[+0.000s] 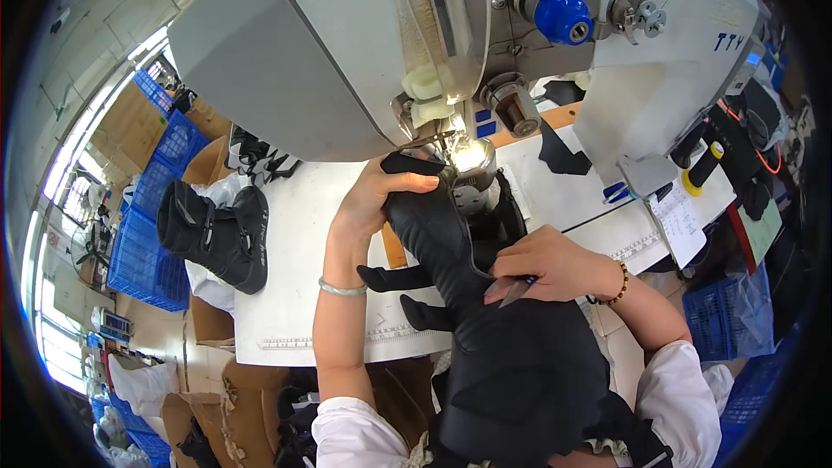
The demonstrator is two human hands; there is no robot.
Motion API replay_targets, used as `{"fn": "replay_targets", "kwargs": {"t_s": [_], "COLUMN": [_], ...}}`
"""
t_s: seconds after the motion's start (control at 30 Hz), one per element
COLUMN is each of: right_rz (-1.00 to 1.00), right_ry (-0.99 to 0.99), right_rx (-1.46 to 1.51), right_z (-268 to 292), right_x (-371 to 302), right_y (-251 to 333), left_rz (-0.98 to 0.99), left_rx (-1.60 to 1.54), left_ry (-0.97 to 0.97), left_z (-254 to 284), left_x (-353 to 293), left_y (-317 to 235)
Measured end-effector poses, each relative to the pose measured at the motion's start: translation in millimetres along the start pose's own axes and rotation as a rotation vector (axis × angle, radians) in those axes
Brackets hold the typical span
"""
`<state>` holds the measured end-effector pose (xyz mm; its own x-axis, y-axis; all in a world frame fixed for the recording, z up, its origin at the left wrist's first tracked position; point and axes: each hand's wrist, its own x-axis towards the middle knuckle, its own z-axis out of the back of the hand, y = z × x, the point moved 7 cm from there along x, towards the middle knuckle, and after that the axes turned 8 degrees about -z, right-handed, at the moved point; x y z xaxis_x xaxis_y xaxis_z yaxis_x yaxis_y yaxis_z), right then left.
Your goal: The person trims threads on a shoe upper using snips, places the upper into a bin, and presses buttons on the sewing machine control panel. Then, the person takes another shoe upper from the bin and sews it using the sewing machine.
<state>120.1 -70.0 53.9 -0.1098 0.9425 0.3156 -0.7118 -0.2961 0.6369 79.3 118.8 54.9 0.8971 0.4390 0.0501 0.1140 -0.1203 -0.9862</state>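
Observation:
A black boot upper [433, 230] with two straps hanging off its left side stretches from the sewing machine's needle area [455, 143] down toward my lap. My left hand [381, 195] is closed on its far end, the thumb lying on top and the other fingers mostly hidden beneath. My right hand [555, 264] is closed around small thread snips [517, 292], whose pointed metal blades and a bit of blue show below the fingers. That hand rests against the right edge of the upper, at its middle. Bright lamp light falls on the needle area.
On the white table [295, 243], a black boot [217, 234] stands at the left edge. Black cut pieces [559, 152] lie right of the machine, near a paper sheet [678, 221] and a thread cone [702, 169]. Blue crates [143, 247] stack at the left; cardboard boxes [251, 407] sit below.

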Motion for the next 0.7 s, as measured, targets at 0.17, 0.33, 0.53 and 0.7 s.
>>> {"fn": "replay_targets", "kwargs": {"t_s": [0.17,0.33,0.53,0.7], "right_rz": [0.018,0.015,-0.022,-0.058], "right_ry": [-0.051,-0.052,-0.084,-0.050], "right_rx": [0.011,0.004,0.039,0.032], "right_z": [-2.2,-2.1,3.2,3.1], "right_x": [4.4,6.3,9.6,10.2], "right_y": [5.0,7.1,7.4,5.4], "left_rz": [-0.030,-0.049,-0.037,-0.073], "left_rx": [-0.011,-0.054,-0.069,-0.084], "left_ry": [-0.011,0.001,-0.008,-0.002], "left_z": [2.5,5.4,9.6,8.8], "left_x": [4.1,5.5,10.1,8.8], "left_y": [0.2,3.9,7.6,5.8]}}
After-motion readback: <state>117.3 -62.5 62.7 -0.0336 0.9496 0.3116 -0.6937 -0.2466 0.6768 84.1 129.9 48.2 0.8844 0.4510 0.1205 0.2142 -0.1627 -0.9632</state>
